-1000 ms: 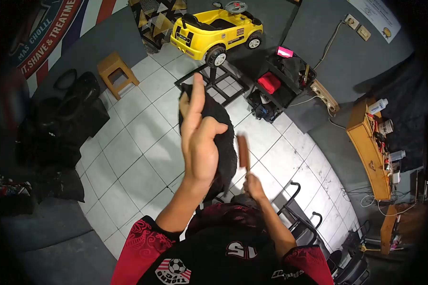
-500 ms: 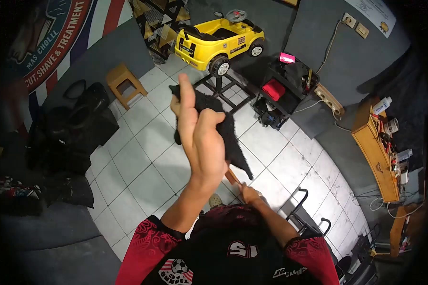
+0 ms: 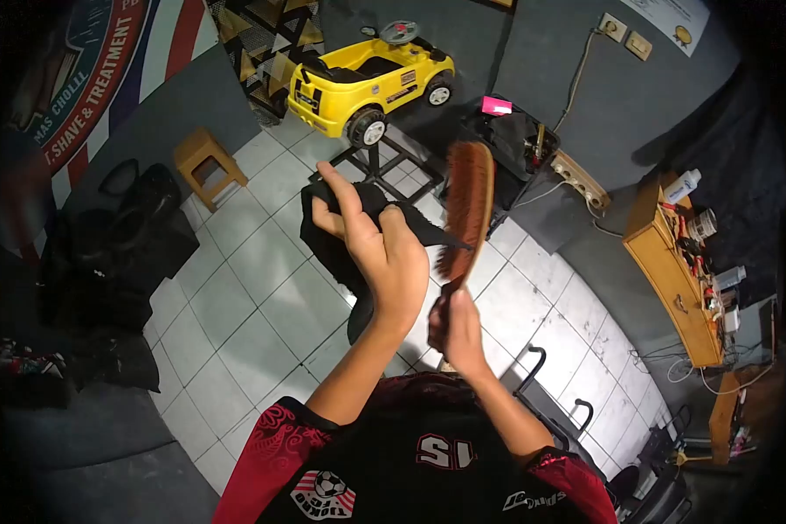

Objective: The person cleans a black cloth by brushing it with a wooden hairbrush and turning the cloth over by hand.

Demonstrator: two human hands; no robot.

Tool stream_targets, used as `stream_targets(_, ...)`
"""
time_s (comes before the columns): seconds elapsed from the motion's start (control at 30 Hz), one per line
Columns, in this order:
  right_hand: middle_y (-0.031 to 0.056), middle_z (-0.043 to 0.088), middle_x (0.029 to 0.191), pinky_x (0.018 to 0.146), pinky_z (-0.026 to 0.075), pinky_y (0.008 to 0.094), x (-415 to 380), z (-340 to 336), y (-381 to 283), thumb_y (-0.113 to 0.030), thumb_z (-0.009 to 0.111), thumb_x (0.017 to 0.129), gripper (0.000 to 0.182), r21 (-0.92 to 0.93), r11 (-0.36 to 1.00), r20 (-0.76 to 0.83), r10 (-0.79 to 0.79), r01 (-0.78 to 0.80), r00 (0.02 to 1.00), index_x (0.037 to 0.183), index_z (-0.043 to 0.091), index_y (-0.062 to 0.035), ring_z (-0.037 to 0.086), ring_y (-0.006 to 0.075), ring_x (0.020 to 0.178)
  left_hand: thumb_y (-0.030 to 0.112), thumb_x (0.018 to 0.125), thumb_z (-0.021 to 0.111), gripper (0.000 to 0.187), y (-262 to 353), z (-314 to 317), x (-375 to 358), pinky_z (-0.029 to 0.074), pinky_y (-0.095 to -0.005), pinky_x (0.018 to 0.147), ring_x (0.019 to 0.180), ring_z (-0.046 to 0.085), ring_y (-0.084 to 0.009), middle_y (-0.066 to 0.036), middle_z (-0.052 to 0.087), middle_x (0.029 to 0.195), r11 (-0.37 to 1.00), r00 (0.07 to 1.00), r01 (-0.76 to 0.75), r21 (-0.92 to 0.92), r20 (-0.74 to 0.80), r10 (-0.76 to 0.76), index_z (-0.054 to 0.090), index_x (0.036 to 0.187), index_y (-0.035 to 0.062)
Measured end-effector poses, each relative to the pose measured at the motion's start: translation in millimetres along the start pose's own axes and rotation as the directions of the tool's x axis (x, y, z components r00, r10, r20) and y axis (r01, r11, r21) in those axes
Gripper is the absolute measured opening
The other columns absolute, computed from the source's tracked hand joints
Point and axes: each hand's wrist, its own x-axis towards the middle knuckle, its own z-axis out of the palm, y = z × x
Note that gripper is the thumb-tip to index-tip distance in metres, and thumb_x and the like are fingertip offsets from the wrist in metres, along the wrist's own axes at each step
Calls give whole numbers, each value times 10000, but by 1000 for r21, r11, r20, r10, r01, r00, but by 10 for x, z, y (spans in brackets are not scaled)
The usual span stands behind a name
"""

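Left hand (image 3: 384,262), fingers partly spread, covers some black fabric (image 3: 325,249) (its hold is unclear); fingers of the right hand (image 3: 461,336) wrap a brush (image 3: 468,199) blocking part of a black cart (image 3: 511,182).

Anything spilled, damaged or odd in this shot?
The yellow toy car looks odd: it appears perched on a black metal stand above the floor tiles. Dark smudges also mark tiles at right.

Grey walls (image 3: 546,52) | striped banner (image 3: 105,74) at left | white tiled floor (image 3: 236,306), brightest right | brown stool (image 3: 203,148) | yellow ride-on car (image 3: 393,85) | wooden drawer cabinet (image 3: 672,271) along right wall
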Motion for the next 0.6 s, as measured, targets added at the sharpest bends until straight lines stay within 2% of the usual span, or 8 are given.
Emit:
stream_targets(0.1,42,458,627,467,374,268,-37,28,98,-277,300,996,278,27,997,220,-72,68,973,953,415,-27,424,129,490,-37,814,409,646,57,122,15,364,-179,756,1071,369,-120,-179,121,1458,989,998,54,-137,-23,-58,236,1431,44)
stream_targets(0.17,137,522,622,510,431,373,114,-187,572,-266,337,989,272,-439,853,291,-161,281,943,983,422,-7,526,255,515,-39,820,403,647,105,185,48,378,-140,573,902,404,-54,-146,118,1475,969,993,82,-232,-58,-99,221,1435,45)
stream_targets(0.3,272,617,833,715,449,523,277,-948,1744,-267,368,957,313,-954,299,137,369,22,919,1073,465,7,600,448,787,44,828,417,634,115,151,134,69,-392,1091,1341,60,-474,-303,191,1439,980,983,-175,-100,-79,167,178,1405,-65)
stream_targets(0.37,264,617,817,707,475,492,245,-1646,2510,-285,425,916,330,-950,284,30,492,-128,870,1037,508,11,607,428,760,54,825,405,629,253,120,163,31,-393,1096,1348,32,-471,-221,202,1476,943,989,20,-333,-132,-68,185,1401,-69)
stream_targets(0.47,240,632,806,694,507,460,228,-2178,2975,-310,422,904,380,-903,192,428,483,384,764,819,594,18,636,379,781,66,816,401,639,93,3,191,51,-393,1097,1358,6,-453,-218,198,1478,973,994,-11,-229,-109,-15,182,1402,-68)
stream_targets(0.53,211,636,757,630,520,398,201,-2294,3121,-369,404,924,457,-970,215,158,206,112,966,814,588,34,651,318,703,36,807,378,634,107,34,148,82,-401,1094,1354,17,-455,-307,169,1446,967,993,31,-254,-101,-58,179,1398,-78)
stream_targets(0.57,164,614,670,531,507,359,180,-1718,2130,-457,378,933,534,-682,548,-201,496,-484,845,794,562,25,636,263,591,36,807,378,634,62,37,116,82,-401,1094,1354,17,-455,-307,169,1446,966,993,38,-254,-98,-65,179,1398,-78)
stream_targets(0.6,100,555,617,504,456,347,188,-1519,1825,-410,403,941,448,-661,647,-215,322,-380,922,874,547,8,549,205,521,22,801,362,631,-16,35,80,90,-401,1091,1350,36,-456,-340,156,1427,987,998,20,-159,-62,-31,180,1396,-83)
